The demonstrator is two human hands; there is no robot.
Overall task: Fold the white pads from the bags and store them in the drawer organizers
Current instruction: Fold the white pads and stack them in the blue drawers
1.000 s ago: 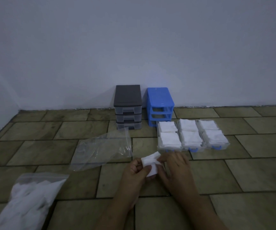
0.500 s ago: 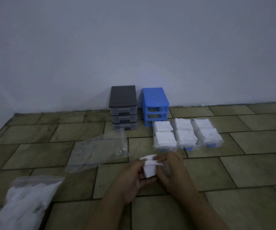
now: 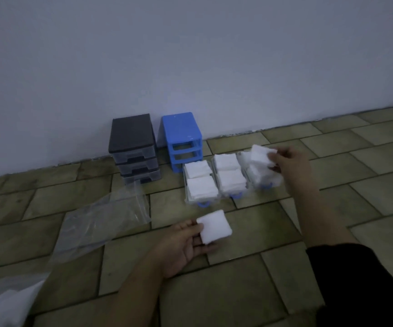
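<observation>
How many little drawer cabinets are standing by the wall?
2. The black cabinet stands against the wall on the left; the blue cabinet stands right beside it, its drawers pulled out and set on the floor.

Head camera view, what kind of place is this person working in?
Probably the floor of a plain room indoors, not a workbench. The person works directly on a tiled floor against a bare painted wall, with the black drawer organizer and the blue drawer organizer standing on the tiles at the wall's foot.
</observation>
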